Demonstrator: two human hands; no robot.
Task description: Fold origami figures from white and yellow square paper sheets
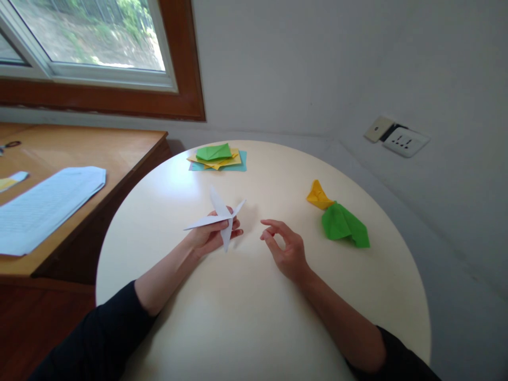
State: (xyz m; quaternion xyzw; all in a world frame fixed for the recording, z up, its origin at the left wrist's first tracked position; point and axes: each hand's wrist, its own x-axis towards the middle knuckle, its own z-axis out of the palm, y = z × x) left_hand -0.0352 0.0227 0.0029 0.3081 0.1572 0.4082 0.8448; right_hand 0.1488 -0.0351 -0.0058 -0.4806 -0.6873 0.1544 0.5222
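My left hand (210,235) is closed on a white folded-paper pinwheel (229,217) over the middle of the round table. Four pointed arms stick out from the pinwheel's centre, and my thumb lies across it. To the right, apart from the paper, my right hand (288,251) hovers with nothing in it. Its index finger reaches forward while the other fingers curl loosely near the thumb. Beyond my right hand lie a yellow folded-paper piece (318,196) and a green folded-paper piece (344,225), touching each other.
At the far edge of the round white table (254,317), a pile of coloured paper (216,159) has a green piece on top. A wooden desk (130,159) on the left carries white sheets (51,206) and scissors (11,144). A wall socket (405,141) is at right.
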